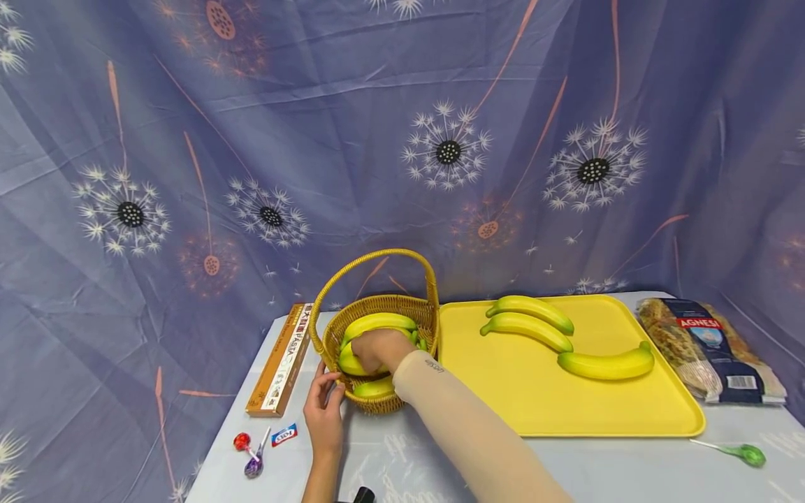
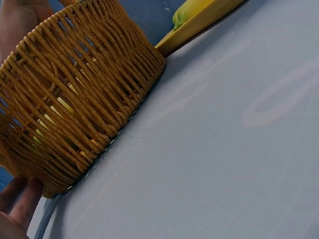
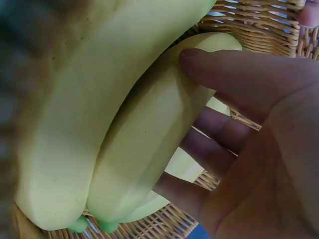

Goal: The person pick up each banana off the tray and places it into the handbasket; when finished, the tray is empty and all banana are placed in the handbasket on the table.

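Observation:
A wicker basket (image 1: 382, 405) with a tall arched handle holds several yellow bananas with green tips. My right hand (image 1: 380, 349) reaches down into it. In the right wrist view its thumb lies on top of one banana (image 3: 144, 134) and the fingers curl round its side, gripping it. Another banana (image 3: 70, 104) lies alongside, with more showing underneath. My left hand (image 1: 325, 409) holds the basket's near left rim; in the left wrist view its fingers (image 2: 27, 204) press against the woven wall.
Right of the basket, a yellow tray (image 1: 503, 398) bears three bananas. Beyond it are an Agnesi pasta bag (image 1: 711, 349) and a green lollipop (image 1: 748, 455). At left lie a pasta box (image 1: 279, 363), red lollipop (image 1: 242, 441), purple lollipop (image 1: 254, 467) and small wrapped sweet (image 1: 284, 434).

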`<state>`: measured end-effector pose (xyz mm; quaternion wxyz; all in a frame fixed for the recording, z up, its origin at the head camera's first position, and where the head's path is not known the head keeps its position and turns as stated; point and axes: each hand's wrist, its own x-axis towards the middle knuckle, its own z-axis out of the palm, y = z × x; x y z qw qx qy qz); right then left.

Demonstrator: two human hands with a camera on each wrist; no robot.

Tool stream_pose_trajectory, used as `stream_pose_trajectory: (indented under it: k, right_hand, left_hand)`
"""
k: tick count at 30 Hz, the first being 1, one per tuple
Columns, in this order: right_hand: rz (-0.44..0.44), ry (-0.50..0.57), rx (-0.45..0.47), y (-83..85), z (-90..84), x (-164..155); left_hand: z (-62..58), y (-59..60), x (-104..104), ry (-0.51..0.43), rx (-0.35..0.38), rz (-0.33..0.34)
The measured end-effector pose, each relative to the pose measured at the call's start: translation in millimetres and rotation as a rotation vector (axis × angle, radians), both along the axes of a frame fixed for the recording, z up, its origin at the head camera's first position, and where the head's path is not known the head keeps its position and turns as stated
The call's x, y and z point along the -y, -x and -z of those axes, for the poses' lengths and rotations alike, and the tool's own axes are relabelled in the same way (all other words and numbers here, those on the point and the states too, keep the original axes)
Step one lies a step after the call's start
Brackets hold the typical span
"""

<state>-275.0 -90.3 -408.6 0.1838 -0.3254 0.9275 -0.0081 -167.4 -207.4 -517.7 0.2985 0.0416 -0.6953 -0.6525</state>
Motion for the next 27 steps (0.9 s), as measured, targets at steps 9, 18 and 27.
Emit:
stream_pose_trajectory:
  k: [9,18,27]
  right_hand:
    - [0.000,0.049,0.038,6.2,1.3,-8.0]
    - [-0.070,0.164,0.046,27.7,-14.0,-37.2]
    - [-0.154,0.261,0.081,41.5,-36.8,-96.0]
  left_hand:
    - [7.0,4.1,1.4,-0.005,-0.011,-0.023]
    - [18.2,9.7,3.3,0.006,-0.032,-0.026]
    - [17.0,8.7,4.5,0.003,-0.048,-0.021]
